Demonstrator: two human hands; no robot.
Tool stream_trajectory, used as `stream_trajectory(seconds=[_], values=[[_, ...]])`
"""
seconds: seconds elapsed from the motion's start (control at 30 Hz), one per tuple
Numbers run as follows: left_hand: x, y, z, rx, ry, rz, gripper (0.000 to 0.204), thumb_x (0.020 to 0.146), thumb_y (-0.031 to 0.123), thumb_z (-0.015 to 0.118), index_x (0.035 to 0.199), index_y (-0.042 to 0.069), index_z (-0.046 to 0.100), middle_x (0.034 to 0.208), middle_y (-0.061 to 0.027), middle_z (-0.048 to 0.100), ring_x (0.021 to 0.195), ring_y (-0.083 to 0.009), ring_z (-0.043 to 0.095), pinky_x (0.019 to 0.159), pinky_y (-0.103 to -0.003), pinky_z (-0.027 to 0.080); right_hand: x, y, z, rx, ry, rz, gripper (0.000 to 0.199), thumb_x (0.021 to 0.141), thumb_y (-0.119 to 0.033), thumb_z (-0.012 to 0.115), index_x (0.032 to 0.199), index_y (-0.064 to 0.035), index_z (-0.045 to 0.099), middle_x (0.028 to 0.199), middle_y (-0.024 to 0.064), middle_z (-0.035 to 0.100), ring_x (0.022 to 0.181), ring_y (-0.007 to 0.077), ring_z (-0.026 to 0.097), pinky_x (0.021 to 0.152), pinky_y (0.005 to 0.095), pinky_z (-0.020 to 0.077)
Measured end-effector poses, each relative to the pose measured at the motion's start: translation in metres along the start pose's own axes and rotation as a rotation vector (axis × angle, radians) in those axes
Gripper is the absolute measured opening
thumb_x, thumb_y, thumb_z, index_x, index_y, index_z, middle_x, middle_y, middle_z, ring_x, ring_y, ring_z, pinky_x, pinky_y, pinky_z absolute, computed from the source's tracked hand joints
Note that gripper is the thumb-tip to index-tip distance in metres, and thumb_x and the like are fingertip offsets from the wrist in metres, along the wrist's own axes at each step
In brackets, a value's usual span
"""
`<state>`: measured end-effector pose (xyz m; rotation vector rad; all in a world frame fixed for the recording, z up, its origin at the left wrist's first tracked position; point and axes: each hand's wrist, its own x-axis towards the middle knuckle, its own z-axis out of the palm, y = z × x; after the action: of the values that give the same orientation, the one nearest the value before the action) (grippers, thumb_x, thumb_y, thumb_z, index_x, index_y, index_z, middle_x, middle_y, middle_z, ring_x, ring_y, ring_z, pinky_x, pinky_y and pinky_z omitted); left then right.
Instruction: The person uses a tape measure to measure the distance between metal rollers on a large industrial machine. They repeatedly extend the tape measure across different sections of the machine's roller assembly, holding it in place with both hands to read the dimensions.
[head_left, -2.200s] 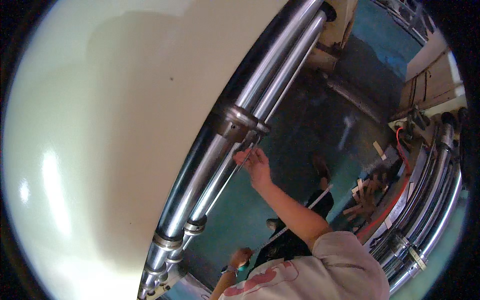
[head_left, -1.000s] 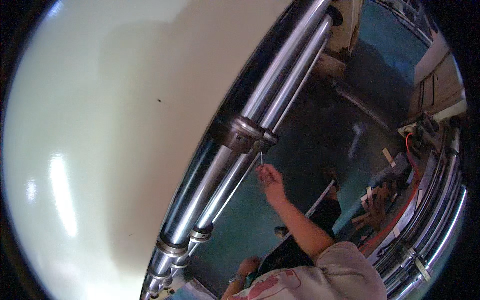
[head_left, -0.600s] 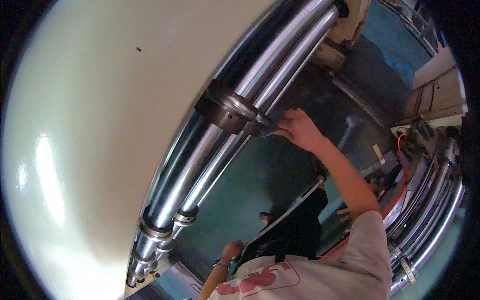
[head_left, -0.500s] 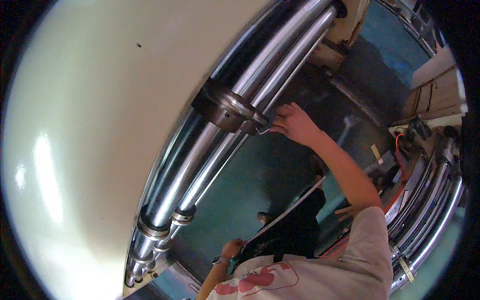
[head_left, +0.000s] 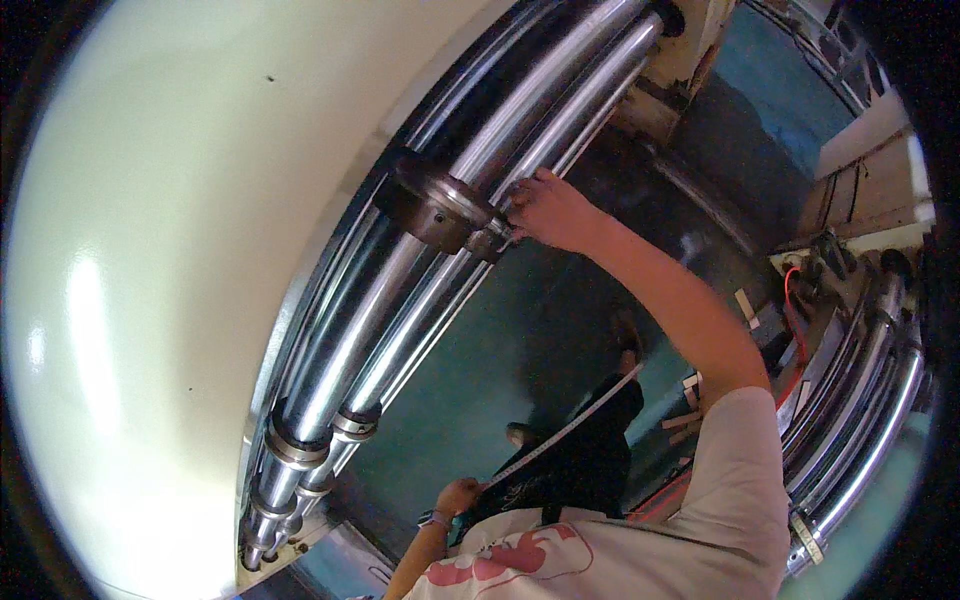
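My right hand (head_left: 550, 212) is closed at the small end of a dark round collar (head_left: 438, 210) clamped on shiny metal rods (head_left: 375, 300). Its fingers curl against the collar's edge. By the thumb shows a thin, bent metal piece, which looks like a hex key (head_left: 511, 241); the fingers partly cover it. Lower down, in front of my body, my left hand (head_left: 460, 496) is closed around a tape measure, its case mostly hidden. The tape's pale blade (head_left: 565, 436) runs out from this hand, up and to the right.
A large cream machine panel (head_left: 190, 250) fills the left side. Lower on the rods sit metal rings (head_left: 297, 447). At right are more shiny rods (head_left: 860, 430), a red-orange cable (head_left: 797, 330) and pale strips (head_left: 745, 305). A dark bar (head_left: 705, 195) lies on the greenish floor (head_left: 450, 410).
My right hand has moved left and up, closer against the collar, covering more of the bent metal piece. My left hand still holds the tape measure, with its blade out. The view has shifted slightly.
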<state>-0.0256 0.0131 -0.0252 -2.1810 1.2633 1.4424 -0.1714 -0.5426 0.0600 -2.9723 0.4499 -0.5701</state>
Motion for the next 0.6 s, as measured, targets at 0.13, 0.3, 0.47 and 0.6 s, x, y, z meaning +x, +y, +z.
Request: stream_trajectory(seconds=[0.13,0.3,0.47,0.6], values=[[-0.016,0.043,-0.04,-0.125,-0.155,-0.183,0.034,0.081,0.039,0.046,0.077,0.006,0.057,0.078,-0.0164,0.058,0.076,-0.036,0.055,0.065,-0.042,0.043,0.019,-0.001,-0.011,-0.15,-0.106,-0.033,0.019,0.065,-0.033,0.058,0.069,-0.0148,0.061,0.082,0.0015,0.057,0.09,0.0174,0.05,0.077,0.0327,0.0341],[0.006,-0.001,-0.002,0.006,0.007,0.095,0.03,0.081,0.035,0.045,0.08,0.008,0.055,0.073,-0.0154,0.058,0.072,-0.0361,0.055,0.062,-0.041,0.042,0.026,0.0,-0.013,-0.141,-0.138,-0.041,0.021,0.065,-0.033,0.058,0.072,-0.0142,0.062,0.084,0.0029,0.057,0.091,0.0184,0.05,0.079,0.0349,0.0334],[0.002,0.038,-0.027,-0.107,-0.031,0.025,0.028,0.081,0.035,0.045,0.082,0.009,0.056,0.074,-0.0152,0.058,0.071,-0.0359,0.055,0.06,-0.043,0.042,0.028,0.002,-0.024,-0.034,-0.206,-0.05,0.021,0.066,-0.034,0.057,0.073,-0.0141,0.062,0.088,0.0042,0.056,0.091,0.0199,0.049,0.08,0.0359,0.033],[0.007,0.027,-0.017,-0.044,0.01,0.069,0.029,0.081,0.037,0.046,0.083,0.01,0.057,0.075,-0.015,0.059,0.071,-0.035,0.056,0.061,-0.043,0.042,0.023,0.005,-0.019,-0.086,-0.224,-0.081,0.019,0.068,-0.031,0.056,0.075,-0.015,0.062,0.087,0.0042,0.056,0.092,0.0195,0.049,0.08,0.0358,0.0328]])
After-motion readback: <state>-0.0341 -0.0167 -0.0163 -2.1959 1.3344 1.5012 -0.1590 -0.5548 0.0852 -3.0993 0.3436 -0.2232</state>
